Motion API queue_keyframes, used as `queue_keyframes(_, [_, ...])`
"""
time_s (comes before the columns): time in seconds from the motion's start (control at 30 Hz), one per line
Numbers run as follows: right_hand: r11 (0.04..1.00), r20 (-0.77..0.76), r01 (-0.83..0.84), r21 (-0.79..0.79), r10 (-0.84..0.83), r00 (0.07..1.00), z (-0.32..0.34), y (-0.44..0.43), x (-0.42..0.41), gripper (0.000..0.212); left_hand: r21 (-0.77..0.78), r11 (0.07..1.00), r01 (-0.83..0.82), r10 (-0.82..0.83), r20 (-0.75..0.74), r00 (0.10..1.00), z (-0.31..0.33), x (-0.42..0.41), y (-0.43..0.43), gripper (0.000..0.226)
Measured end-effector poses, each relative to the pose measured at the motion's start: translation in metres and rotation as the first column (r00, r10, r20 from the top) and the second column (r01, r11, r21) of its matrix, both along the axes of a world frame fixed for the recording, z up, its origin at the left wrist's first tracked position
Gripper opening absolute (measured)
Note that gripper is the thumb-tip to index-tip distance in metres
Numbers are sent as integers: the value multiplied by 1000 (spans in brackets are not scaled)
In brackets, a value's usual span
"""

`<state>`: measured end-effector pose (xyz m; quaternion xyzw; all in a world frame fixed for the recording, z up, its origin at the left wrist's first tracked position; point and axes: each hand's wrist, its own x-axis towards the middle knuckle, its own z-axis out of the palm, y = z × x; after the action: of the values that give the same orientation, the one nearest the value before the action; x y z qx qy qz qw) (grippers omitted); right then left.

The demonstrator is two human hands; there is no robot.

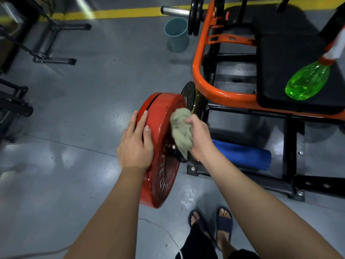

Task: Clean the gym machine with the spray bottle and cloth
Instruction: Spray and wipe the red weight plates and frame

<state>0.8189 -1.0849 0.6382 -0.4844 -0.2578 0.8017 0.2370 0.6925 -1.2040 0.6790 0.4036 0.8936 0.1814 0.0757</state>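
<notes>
The right hand (pixel 200 140) bunches a crumpled, pale olive cloth (pixel 182 128) in curled fingers against the face of the red weight plate (pixel 162 111), near the hub; the left hand (pixel 135 146) lies flat on the rim, fingers straight. The bright green spray bottle (pixel 306 83) lies sideways on the machine's black pad (pixel 280 53), well apart.

Dim, cool indoor light from overhead leaves soft pale glare patches on the glossy grey floor (pixel 78 113), brightest near the left edge. Shadows are faint and diffuse. Wide-angle distortion bends the yellow line (pixel 112 13) and stretches the corners. Edges smear; the centre is fairly sharp.
</notes>
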Motion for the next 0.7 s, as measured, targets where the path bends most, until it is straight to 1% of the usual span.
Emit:
queue_keyframes(0.03, [994, -107, 9, -110, -21, 994, 3, 3, -10, 40, 3, 1000, 2, -2, -1, 1000, -1, -1, 0, 51])
queue_keyframes(0.07, [985, -173, 12, -172, -42, 984, 6, 3, -18, 46, 4, 1000, 1, -1, -1, 1000, -1, -1, -1, 51])
queue_keyframes(0.1, [981, -191, 7, -192, -44, 981, 5, -1, -24, 46, 0, 1000, -2, 2, -1, 1000, -1, -2, -1, 51])
queue_keyframes(0.13, [982, -172, -9, -188, -24, 985, 4, -8, -25, 39, -7, 1000, -6, 6, -2, 1000, 0, -2, -1, 51])
queue_keyframes(0.2, [985, -38, -102, -138, 97, 995, 0, -34, -17, 20, -24, 1000, -11, 10, -5, 1000, 1, -2, 0, 51])
queue_keyframes(0.23, [976, 32, -196, -93, 200, 979, 1, -50, -9, 20, -28, 1000, -9, 9, -6, 1000, 1, -2, 1, 50])
queue_keyframes(0.27, [951, 100, -308, -38, 310, 945, 2, -66, -1, 24, -31, 999, -9, 9, -6, 1000, 1, -2, 3, 48])
queue_keyframes(0.3, [898, 154, -437, 49, 425, 892, 1, -82, 7, 30, -35, 999, -10, 10, -8, 1000, 2, -1, 4, 47])
queue_keyframes(0.33, [821, 196, -553, 140, 524, 829, 2, -97, 15, 34, -40, 999, -12, 12, -11, 1000, 3, 0, 5, 47])
queue_keyframes(0.37, [746, 237, -631, 214, 587, 774, 0, -109, 19, 38, -46, 999, -16, 15, -15, 1000, 3, 0, 6, 46])
queue_keyframes(0.4, [709, 257, -655, 262, 603, 755, 0, -116, 22, 42, -55, 998, -22, 21, -15, 1000, 4, -1, 8, 46])
queue_keyframes(0.43, [709, 272, -642, 294, 582, 767, -2, -116, 22, 43, -68, 997, -32, 31, -10, 999, 5, -1, 11, 47])
queue_keyframes(0.47, [743, 242, -586, 322, 534, 810, 0, -113, 20, 42, -79, 996, -39, 39, -10, 999, 7, -1, 15, 47])
queue_keyframes(0.53, [824, 170, -422, 379, 387, 906, 13, -95, 8, 31, -110, 993, -46, 44, -17, 999, 11, -1, 22, 46])
queue_keyframes(0.57, [819, 195, -373, 435, 319, 927, 22, -80, 2, 28, -125, 991, -46, 44, -17, 999, 13, -2, 27, 46])
queue_keyframes(0.63, [779, 261, -367, 508, 267, 928, 40, -48, -7, 30, -163, 985, -52, 51, -9, 999, 16, -5, 39, 46])
queue_keyframes(0.67, [771, 280, -380, 511, 269, 922, 44, -32, -11, 34, -182, 982, -56, 54, -14, 998, 16, -7, 46, 46])
queue_keyframes(0.7, [792, 291, -393, 467, 283, 914, 42, -21, -13, 39, -205, 977, -61, 58, -21, 998, 16, -9, 53, 46])
